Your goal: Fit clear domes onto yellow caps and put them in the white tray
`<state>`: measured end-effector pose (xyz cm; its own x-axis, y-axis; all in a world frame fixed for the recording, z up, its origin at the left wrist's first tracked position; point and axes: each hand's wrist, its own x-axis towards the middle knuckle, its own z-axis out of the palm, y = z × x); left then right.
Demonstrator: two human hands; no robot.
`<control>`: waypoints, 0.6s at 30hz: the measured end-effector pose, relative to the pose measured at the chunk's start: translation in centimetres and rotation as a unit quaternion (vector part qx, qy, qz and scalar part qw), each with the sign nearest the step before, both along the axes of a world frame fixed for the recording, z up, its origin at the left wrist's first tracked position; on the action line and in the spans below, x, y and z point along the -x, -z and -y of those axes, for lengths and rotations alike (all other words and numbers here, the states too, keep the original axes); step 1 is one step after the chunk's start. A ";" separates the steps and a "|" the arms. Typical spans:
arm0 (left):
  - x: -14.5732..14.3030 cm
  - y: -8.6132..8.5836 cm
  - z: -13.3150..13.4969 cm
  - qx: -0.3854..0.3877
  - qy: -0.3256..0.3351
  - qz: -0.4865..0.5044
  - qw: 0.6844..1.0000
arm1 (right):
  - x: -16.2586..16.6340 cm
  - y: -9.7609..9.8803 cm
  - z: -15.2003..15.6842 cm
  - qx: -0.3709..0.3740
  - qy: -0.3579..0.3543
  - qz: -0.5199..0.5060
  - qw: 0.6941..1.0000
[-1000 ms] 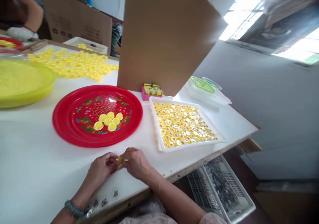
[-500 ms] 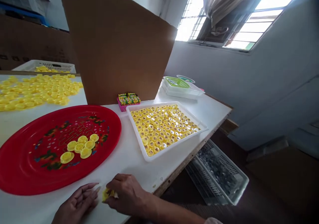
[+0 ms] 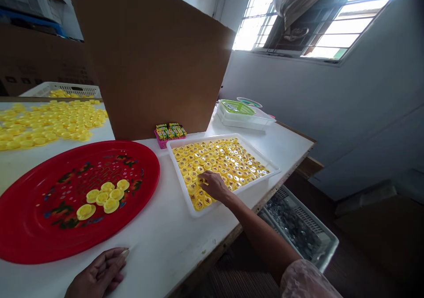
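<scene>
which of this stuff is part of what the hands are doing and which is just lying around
In use:
right hand on yellow caps in the white plastic tray
left hand beside the red plate with more caps

Lying about:
pink basket of small boxes
clear box with green lid
grey mesh crate under the table

Upright cardboard sheet (image 3: 149, 59); pink basket (image 3: 161, 143) of small packets at its foot; barred window (image 3: 344, 28); slatted crate (image 3: 298, 229) below table edge (image 3: 245, 231).

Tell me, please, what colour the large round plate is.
The plate is red with flowers, shown best in the head view.
</scene>
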<state>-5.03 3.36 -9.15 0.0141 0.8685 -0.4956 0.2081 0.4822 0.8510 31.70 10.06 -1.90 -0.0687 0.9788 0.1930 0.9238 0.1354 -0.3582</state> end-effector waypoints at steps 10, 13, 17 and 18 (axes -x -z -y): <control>0.5 0.1 -0.5 0.031 0.017 0.025 0.999 | 0.6 1.4 -0.7 0.017 -0.005 0.004 1.000; 0.5 0.0 -0.5 0.028 0.024 0.031 0.999 | 0.6 1.6 -0.4 0.024 0.001 0.006 1.000; 0.3 -0.1 -0.2 0.023 0.019 0.030 0.999 | 0.9 1.2 0.4 0.025 -0.001 0.008 1.000; 0.2 -0.2 -0.2 0.016 0.012 0.026 0.999 | 1.0 0.9 0.7 0.020 -0.001 0.008 1.000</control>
<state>-5.27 3.52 -8.97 0.0616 0.8516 -0.5205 0.1750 0.5042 0.8457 30.73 9.41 -2.84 -0.0735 0.9856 0.1523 0.9295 0.1231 -0.3477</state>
